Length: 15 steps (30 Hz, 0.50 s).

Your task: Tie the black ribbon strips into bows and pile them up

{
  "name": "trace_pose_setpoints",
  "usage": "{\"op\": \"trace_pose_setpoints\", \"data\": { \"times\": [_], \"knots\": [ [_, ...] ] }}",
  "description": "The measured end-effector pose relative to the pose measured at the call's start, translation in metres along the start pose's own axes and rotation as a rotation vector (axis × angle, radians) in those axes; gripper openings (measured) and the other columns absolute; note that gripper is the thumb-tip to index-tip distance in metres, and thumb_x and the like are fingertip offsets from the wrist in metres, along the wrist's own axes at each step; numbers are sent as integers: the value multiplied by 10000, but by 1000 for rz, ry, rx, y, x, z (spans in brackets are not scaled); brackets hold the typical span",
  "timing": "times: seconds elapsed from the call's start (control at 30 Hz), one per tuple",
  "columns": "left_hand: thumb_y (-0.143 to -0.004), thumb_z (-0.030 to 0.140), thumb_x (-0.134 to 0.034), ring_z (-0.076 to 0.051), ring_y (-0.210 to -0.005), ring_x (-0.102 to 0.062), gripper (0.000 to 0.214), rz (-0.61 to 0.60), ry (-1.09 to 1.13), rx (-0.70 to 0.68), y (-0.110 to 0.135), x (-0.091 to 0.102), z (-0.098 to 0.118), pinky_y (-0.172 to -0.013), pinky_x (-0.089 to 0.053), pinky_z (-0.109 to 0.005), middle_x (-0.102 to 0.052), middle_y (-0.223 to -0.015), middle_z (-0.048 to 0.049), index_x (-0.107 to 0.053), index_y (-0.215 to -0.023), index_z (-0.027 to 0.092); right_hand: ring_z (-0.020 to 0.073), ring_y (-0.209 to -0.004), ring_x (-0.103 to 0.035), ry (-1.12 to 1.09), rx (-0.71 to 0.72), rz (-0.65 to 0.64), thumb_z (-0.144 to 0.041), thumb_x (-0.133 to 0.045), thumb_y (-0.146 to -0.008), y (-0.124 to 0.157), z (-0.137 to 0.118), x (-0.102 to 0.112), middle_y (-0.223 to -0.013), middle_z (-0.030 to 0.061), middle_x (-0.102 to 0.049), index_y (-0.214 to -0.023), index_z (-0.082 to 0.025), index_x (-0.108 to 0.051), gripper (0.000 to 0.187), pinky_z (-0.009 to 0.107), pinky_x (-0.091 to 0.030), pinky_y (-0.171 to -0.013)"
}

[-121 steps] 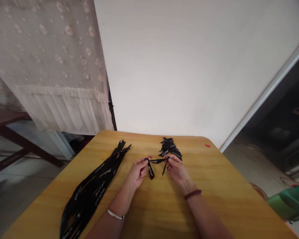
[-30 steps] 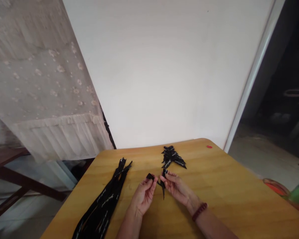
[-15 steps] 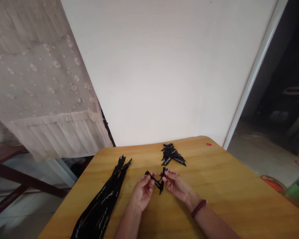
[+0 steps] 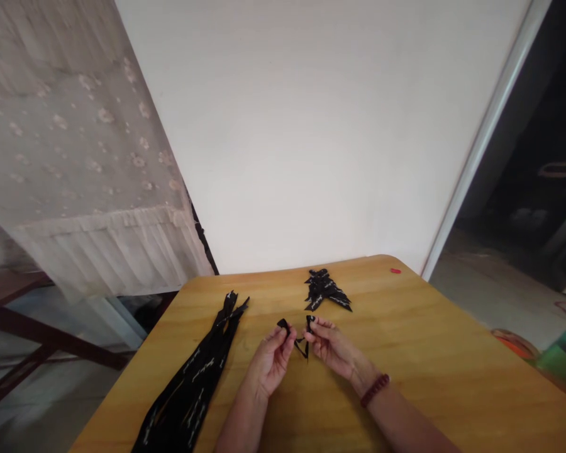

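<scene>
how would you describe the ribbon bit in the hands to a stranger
On the wooden table, long black printed ribbon strips lie at the left and a small heap of short pieces near the far edge. Between them, a short black ribbon piece hangs pinched by the left hand and right hand, off the table.

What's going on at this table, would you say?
A person is pinching a short black ribbon between the fingertips of their left hand and right hand, just above a yellow wooden table. Long black ribbon strips with white lettering lie to the left of the hands, and a small heap of black ribbon pieces lies beyond them. A beaded bracelet circles the right wrist.
</scene>
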State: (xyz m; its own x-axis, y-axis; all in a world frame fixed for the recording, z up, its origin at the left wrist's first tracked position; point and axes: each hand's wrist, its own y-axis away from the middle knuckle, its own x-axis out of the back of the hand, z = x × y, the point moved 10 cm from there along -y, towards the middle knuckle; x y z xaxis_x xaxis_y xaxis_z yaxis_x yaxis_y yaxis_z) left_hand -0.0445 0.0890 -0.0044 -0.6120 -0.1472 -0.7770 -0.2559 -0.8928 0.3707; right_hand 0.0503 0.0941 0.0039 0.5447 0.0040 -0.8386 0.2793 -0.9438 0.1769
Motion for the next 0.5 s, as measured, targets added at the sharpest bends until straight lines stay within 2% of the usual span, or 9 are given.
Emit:
{"op": "trace_pose_setpoints", "data": {
  "times": [0.13,0.23,0.33,0.4,0.5],
  "knots": [
    [-701,-20,-460,-149,-731,-612,156,-31,-29,-31,1,-4,2,-639,-507,-166,-643,-755,-108,-600,-749,32,114,-569,-628,9,-6,13,-75,-657,-596,0,0,2,-618,26,-659,-669,-124,-585,114,98,-433,-386],
    [-700,-8,-472,-130,-691,-616,143,-43,-54,-24,2,-5,2,-621,-502,-153,-649,-713,-95,-604,-710,44,124,-561,-629,43,2,32,-79,-668,-582,2,-1,3,-629,34,-662,-665,-130,-573,137,102,-419,-375],
    [-679,49,-530,-111,-590,-615,77,-37,-161,8,3,-3,1,-457,-479,-117,-652,-709,-75,-601,-703,68,111,-489,-613,104,-32,18,-118,-662,-599,5,2,0,-662,48,-664,-687,-138,-555,140,101,-369,-322],
    [-648,92,-578,-76,-448,-580,73,-49,-269,6,5,-4,3,-328,-407,-98,-653,-751,-70,-598,-718,79,105,-470,-604,134,-42,9,-136,-661,-604,5,4,-1,-650,38,-660,-700,-147,-543,153,100,-342,-310],
    [-624,103,-602,-49,-383,-540,89,-90,-367,0,6,-8,5,-303,-373,-95,-652,-778,-82,-597,-709,77,98,-475,-595,178,-27,2,-152,-664,-602,5,4,-1,-613,27,-651,-709,-159,-531,170,96,-319,-314]
  ]
}}
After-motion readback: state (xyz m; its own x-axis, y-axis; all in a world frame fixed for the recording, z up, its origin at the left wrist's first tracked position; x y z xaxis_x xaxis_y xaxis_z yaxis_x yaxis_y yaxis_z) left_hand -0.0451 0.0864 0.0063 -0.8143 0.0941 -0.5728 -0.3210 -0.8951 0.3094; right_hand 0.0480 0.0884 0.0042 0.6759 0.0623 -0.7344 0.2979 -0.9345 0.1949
